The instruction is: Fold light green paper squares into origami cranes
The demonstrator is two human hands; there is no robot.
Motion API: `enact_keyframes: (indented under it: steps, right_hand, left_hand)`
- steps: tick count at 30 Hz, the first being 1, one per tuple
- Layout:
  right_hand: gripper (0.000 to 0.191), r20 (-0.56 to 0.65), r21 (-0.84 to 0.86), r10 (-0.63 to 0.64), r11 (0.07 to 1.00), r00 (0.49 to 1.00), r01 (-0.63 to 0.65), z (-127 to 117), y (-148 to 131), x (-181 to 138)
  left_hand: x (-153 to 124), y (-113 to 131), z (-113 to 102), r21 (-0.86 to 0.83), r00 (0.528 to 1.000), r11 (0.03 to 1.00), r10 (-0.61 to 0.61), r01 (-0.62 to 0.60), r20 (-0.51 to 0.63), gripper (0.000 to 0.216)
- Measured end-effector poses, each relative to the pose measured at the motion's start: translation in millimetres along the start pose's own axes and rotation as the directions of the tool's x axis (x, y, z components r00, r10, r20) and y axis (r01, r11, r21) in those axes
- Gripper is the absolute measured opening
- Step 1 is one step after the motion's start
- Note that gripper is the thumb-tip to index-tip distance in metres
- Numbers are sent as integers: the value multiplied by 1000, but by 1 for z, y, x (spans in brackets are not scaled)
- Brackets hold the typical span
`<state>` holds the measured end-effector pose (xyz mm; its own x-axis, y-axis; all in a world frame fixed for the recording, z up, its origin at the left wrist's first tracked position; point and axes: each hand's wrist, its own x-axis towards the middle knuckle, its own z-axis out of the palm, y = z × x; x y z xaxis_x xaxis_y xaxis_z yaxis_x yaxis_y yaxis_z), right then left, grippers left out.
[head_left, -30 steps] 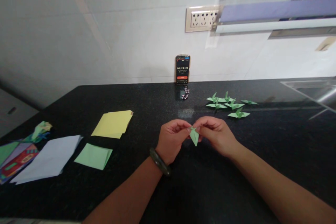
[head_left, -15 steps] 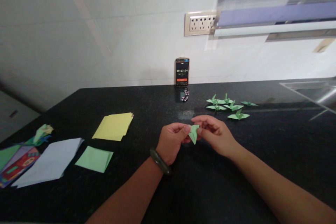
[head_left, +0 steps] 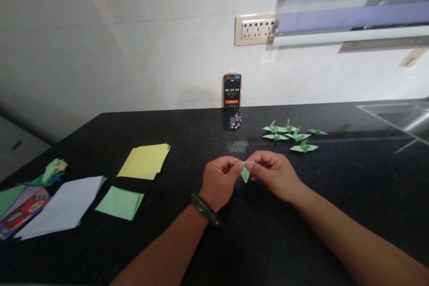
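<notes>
A small piece of folded green paper (head_left: 246, 174) hangs point-down between my two hands, over the black countertop. My left hand (head_left: 221, 178), with a dark bangle on its wrist, pinches the paper's left side between thumb and fingers. On the other side, my right hand (head_left: 273, 173) pinches its upper right edge, thumb in front. The fingertips hide much of the paper's upper part. Beyond my right hand stand several folded green paper cranes (head_left: 304, 146) in a loose group.
Left of my hands lie a folded green sheet (head_left: 119, 203), a yellow paper stack (head_left: 144, 161), white sheets (head_left: 63, 208) and a colourful packet (head_left: 25, 210). A phone (head_left: 232, 91) showing a timer leans on the wall, a beaded strap (head_left: 236, 121) before it. A metal-edged surface (head_left: 398, 120) is at right.
My right hand's fingers have closed in on the paper, with the thumb now nearer my left thumb. Less of the paper's upper part shows.
</notes>
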<state>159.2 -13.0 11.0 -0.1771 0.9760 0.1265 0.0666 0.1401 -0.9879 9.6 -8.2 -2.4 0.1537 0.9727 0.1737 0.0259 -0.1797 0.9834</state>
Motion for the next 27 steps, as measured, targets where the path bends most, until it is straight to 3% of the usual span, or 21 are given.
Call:
enact_keyframes:
  steps: [8, 13, 21, 24, 27]
  right_hand:
    - [16, -34, 89, -21, 996, 999, 24, 2, 6, -1]
    - [16, -97, 62, -29, 997, 995, 35, 0, 8, 1]
    - [19, -45, 77, -35, 996, 998, 39, 1, 7, -1]
    - [20, -191, -40, -44, 999, 981, 37, 3, 9, -1]
    - [20, -320, -240, -145, 968, 936, 68, 5, 14, -2]
  left_hand:
    - [1, 3, 1, -277, 985, 948, -132, 159, 114, 27]
    - [2, 6, 3, -267, 973, 938, -190, 220, 133, 23]
    - [1, 6, 2, -304, 972, 933, -140, 192, 187, 19]
    - [1, 3, 4, -288, 982, 939, -173, 189, 79, 19]
    - [1, 0, 7, -168, 990, 983, -90, 70, -110, 24]
